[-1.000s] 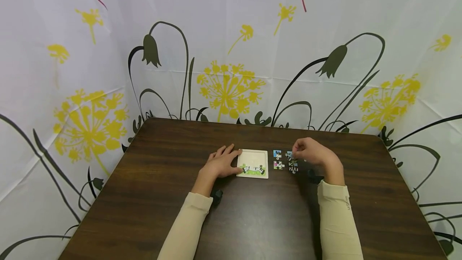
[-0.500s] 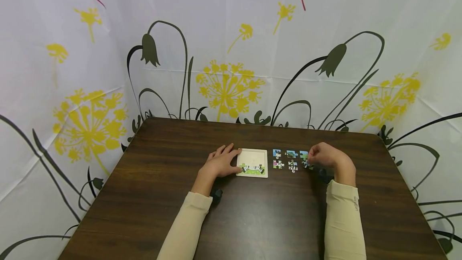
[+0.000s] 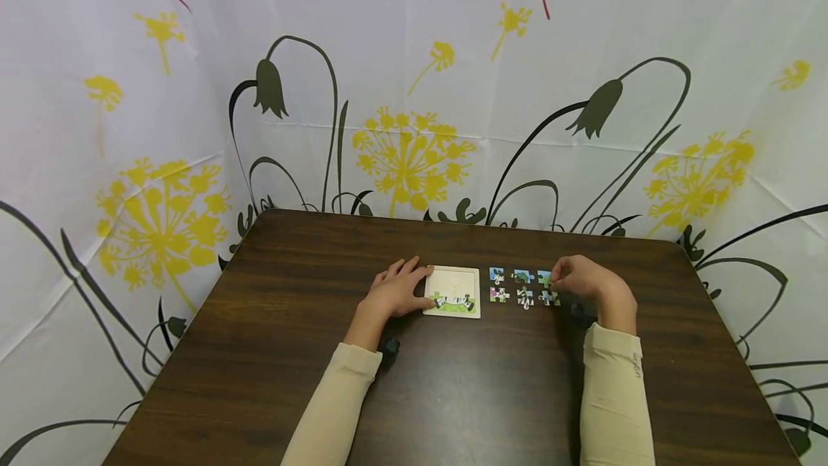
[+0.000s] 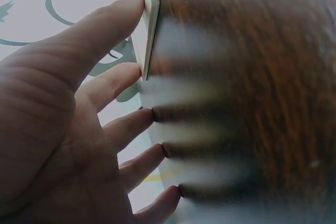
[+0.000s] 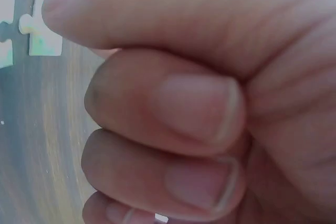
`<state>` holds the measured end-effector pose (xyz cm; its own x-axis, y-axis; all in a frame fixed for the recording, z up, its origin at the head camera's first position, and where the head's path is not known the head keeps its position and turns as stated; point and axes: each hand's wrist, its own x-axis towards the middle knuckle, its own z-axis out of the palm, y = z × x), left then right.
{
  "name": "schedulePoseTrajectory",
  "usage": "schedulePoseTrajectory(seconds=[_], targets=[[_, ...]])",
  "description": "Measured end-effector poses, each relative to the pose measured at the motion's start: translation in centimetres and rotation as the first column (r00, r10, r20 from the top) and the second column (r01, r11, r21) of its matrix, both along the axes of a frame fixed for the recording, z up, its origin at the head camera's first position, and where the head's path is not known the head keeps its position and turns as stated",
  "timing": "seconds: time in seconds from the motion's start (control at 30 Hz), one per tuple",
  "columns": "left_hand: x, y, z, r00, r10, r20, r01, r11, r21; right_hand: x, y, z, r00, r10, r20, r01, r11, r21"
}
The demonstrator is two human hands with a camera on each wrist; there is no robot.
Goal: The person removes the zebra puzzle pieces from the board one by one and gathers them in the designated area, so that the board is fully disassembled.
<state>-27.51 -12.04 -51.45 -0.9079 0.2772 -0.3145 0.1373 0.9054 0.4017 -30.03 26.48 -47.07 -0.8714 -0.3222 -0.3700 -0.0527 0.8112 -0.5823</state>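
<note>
In the head view, my left hand lies spread at the left side of a shallow wooden puzzle tray. The left wrist view shows the thumb on the tray's edge and the index fingertip at its corner; the other fingertips touch the table. A strip of zebra and green grass fills the tray's lower part. My right hand has curled fingers and pinches the upper right puzzle piece at its right side. In the right wrist view, a fingertip overlaps that green-and-white puzzle piece.
Several other jigsaw pieces lie in two short rows right of the tray, including a pink-marked piece and a lower right piece. The dark wooden table meets a flowered cloth backdrop behind.
My right hand has moved right, from the upper middle piece to the upper right one, uncovering the lower right piece. My left hand has stayed at the tray.
</note>
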Motion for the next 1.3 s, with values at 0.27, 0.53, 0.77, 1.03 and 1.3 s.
schedulePoseTrajectory(seconds=[0.27, 0.53, 0.77, 1.03, 1.3], targets=[[0.0, 0.0, 0.0, 1.000, 0.009, -0.002, -0.009, 1.000, -0.001, -0.3, 0.6, -0.6, 1.000, -0.016, 0.017, 0.016, 1.000, 0.004], [0.0, 0.1, 0.0, 1.000, 0.006, -0.006, -0.006, 1.000, -0.004, -0.5, 0.7, -1.7, 0.999, -0.026, 0.036, 0.025, 0.999, 0.027], [0.1, 0.1, -0.1, 1.000, 0.004, 0.000, -0.004, 1.000, -0.008, -0.4, 0.8, -1.8, 0.999, -0.014, 0.046, 0.014, 1.000, 0.000], [0.0, 0.1, 0.1, 1.000, 0.009, 0.001, -0.009, 1.000, -0.005, -0.7, 0.8, -1.6, 1.000, -0.002, -0.021, 0.002, 1.000, 0.009], [0.0, 0.0, -0.1, 1.000, 0.001, 0.006, -0.001, 1.000, 0.005, -0.7, -1.2, -1.0, 0.994, 0.094, -0.054, -0.093, 0.996, 0.017]])
